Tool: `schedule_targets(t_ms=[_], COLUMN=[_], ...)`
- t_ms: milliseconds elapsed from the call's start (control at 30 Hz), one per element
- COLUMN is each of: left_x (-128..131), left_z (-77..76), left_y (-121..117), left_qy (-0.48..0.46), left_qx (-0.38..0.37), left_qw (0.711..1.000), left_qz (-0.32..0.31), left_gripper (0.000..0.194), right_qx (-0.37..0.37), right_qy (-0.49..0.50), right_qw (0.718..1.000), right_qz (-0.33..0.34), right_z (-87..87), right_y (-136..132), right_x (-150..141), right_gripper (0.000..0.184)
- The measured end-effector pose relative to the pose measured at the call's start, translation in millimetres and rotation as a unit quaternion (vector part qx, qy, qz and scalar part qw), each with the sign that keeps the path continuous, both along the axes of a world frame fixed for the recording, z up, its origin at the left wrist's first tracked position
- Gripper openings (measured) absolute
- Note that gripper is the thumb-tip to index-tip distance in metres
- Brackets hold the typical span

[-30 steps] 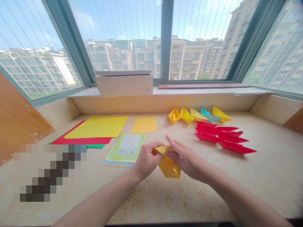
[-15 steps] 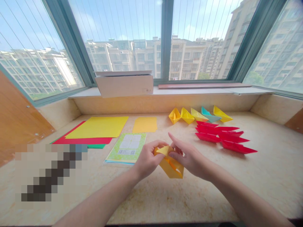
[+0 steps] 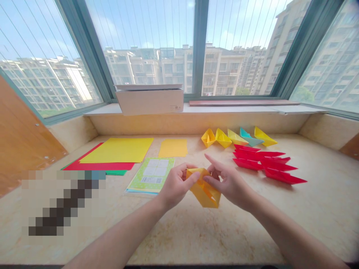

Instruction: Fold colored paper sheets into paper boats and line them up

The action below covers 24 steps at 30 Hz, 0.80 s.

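Observation:
Both hands hold a partly folded orange-yellow paper point(image 3: 204, 189) just above the marble tabletop point(image 3: 196, 231). My left hand point(image 3: 175, 185) pinches its left upper edge between thumb and fingers. My right hand point(image 3: 228, 181) grips its right side, with the index finger stretched out over it. The paper hangs open like a pocket between the two hands.
Several folded paper boats, yellow point(image 3: 223, 138) and one teal point(image 3: 248, 137), stand in a row at the back right; red ones point(image 3: 269, 164) lie in front of them. Flat sheets, yellow point(image 3: 117, 150) on red and green, lie at the left, an orange sheet point(image 3: 173, 148) and a green packet point(image 3: 151, 175) beside them. A cardboard box point(image 3: 150, 99) rests on the sill.
The hands have pulled the folded paper wider open and lifted it slightly; the pocket shape now shows more. The camera has shifted a little.

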<state>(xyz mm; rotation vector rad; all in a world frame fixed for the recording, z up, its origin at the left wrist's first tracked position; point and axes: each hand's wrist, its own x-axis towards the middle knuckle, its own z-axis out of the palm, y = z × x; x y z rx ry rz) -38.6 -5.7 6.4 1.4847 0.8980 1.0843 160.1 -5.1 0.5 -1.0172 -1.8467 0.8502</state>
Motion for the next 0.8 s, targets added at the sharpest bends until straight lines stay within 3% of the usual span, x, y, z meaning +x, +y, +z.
schedule_targets(t_ms=[233,400,567,800], left_x=[-0.8,-2.1,-1.7,-2.1], left_z=[-1.4,-1.9,-2.1,-2.7], left_y=[1.1,1.0,-1.1,-4.0], left_qy=[0.035,0.09,0.167,0.181], left_qx=[0.05,0.108,0.138,0.13], left_qw=[0.997,0.988,0.973,0.974], left_qz=[0.046,0.06,0.074,0.041], left_gripper=[0.028,0.03,0.034,0.033], right_qx=[0.038,0.064,0.016,-0.035], right_qy=[-0.016,-0.05,-0.016,-0.009], right_qw=[0.999,0.997,1.0,0.999], right_qz=[0.001,0.003,-0.008,-0.026], right_z=[3.6,6.9,7.3,9.5], right_y=[-2.4,-4.7,-6.1,-7.8], right_x=[-1.1,-3.9,-8.9,-8.2], right_gripper=[0.061,0.033,0.022,0.02])
